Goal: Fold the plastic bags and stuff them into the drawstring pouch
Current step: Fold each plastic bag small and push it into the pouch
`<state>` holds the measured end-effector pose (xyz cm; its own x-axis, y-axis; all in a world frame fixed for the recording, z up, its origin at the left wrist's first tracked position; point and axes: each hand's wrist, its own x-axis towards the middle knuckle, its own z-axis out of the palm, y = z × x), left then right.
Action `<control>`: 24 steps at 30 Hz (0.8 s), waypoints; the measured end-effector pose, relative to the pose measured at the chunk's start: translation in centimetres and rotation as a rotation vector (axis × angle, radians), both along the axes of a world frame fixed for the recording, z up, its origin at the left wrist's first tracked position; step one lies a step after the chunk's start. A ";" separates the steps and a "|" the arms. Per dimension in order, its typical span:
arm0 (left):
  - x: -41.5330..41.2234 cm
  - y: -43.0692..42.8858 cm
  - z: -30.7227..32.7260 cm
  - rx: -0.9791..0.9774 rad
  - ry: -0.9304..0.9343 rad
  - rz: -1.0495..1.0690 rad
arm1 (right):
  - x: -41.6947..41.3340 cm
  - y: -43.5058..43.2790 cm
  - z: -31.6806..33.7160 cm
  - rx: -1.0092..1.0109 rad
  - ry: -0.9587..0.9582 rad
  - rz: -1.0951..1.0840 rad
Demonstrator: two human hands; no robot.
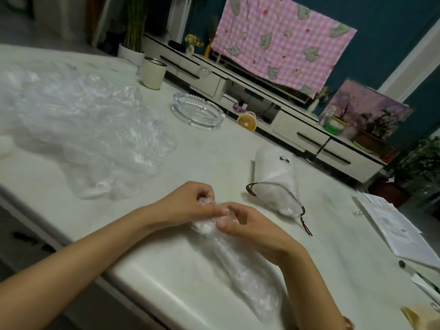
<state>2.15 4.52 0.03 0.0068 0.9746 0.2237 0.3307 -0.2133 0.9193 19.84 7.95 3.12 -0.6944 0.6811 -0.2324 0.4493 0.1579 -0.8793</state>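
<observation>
A clear plastic bag (240, 270), folded into a long strip, lies on the pale table (214, 148) and runs from my hands towards the near edge. My left hand (190, 203) pinches the strip's far end, fingers curled over it. My right hand (247, 225) grips the same end from the right, thumb and fingers on the plastic. The white drawstring pouch (276, 179) lies on its side just right of my hands, its mouth with a dark cord facing me and plastic showing inside. A heap of loose clear bags (83, 129) covers the table's left part.
A glass ashtray (197, 110) and a cream cup (154, 72) stand beyond the heap. Papers (400, 229) lie at the table's right edge. A low white cabinet (297, 129) runs behind the table, with a small yellow fan (247, 121) near it.
</observation>
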 end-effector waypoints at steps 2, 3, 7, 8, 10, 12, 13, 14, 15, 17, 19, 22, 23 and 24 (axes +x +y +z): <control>-0.2 1.4 0.0 -0.038 0.011 0.053 | -0.2 1.1 -0.9 -0.006 0.021 -0.069; -0.4 1.9 0.3 -0.044 -0.002 0.119 | 0.0 1.3 -0.9 -0.010 0.024 -0.100; -0.5 3.5 1.0 -0.027 -0.372 0.472 | 0.4 1.5 -1.3 -0.017 0.099 -0.236; 0.0 3.6 1.0 -0.058 -0.561 0.428 | 0.4 1.5 -1.5 -0.020 0.151 -0.307; 1.3 2.9 0.9 -0.218 -0.724 0.181 | 0.0 1.6 -1.7 -0.054 0.272 -0.415; 2.8 2.1 0.6 -0.284 -0.610 0.015 | -0.4 1.8 -1.6 -0.062 0.325 -0.447; 3.2 2.0 0.6 -0.275 -0.542 0.038 | -0.6 1.9 -1.5 -0.057 0.318 -0.439; 3.2 2.1 0.5 -0.244 -0.500 0.108 | -0.6 2.0 -1.3 -0.061 0.315 -0.425; 3.2 2.1 0.5 -0.228 -0.479 0.170 | -0.6 2.1 -1.2 -0.083 0.325 -0.414; 3.0 2.2 0.3 -0.215 -0.437 0.195 | -0.3 2.4 -0.8 -0.159 0.367 -0.385; 3.1 2.2 0.2 -0.208 -0.358 0.152 | -0.1 2.5 -0.5 -0.198 0.380 -0.325; 3.3 2.4 -0.2 -0.194 -0.332 0.118 | 0.0 2.7 -0.7 -0.172 0.404 -0.312; 3.3 2.4 0.0 -0.217 -0.382 0.113 | -0.1 2.7 -0.9 -0.159 0.419 -0.329; 3.2 2.6 0.1 -0.269 -0.472 0.095 | 0.0 2.8 -0.9 -0.141 0.425 -0.351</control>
<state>5.38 7.07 0.08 -0.1250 0.9892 -0.0759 -0.1244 0.0603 0.9904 19.80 10.78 2.18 -0.4846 0.8704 -0.0873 0.0556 -0.0690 -0.9961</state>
